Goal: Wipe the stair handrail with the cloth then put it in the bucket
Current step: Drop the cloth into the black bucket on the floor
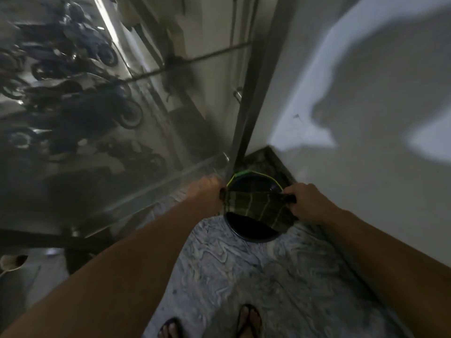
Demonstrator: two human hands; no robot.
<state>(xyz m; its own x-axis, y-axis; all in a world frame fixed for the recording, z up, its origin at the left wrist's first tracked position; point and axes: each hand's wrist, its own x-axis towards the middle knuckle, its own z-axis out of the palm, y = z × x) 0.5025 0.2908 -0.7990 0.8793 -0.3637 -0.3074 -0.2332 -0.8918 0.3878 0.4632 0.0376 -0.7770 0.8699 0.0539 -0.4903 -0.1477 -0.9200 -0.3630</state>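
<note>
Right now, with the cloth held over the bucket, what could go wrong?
The cloth is stretched between left hand and right hand, wider than part of the bucket opening; one end may drape over the rim. The bucket stands close to the glass panel, so a bump seems possible.

There is one view, worn on the person's head. It looks steeply down and forward along both forearms to the marble floor point(244, 269), close in, the wide lens bending the wall point(366, 167).

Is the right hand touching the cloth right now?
Touching. The head view shows the right hand pinching one end of the striped cloth, stretched over the bucket.
</note>
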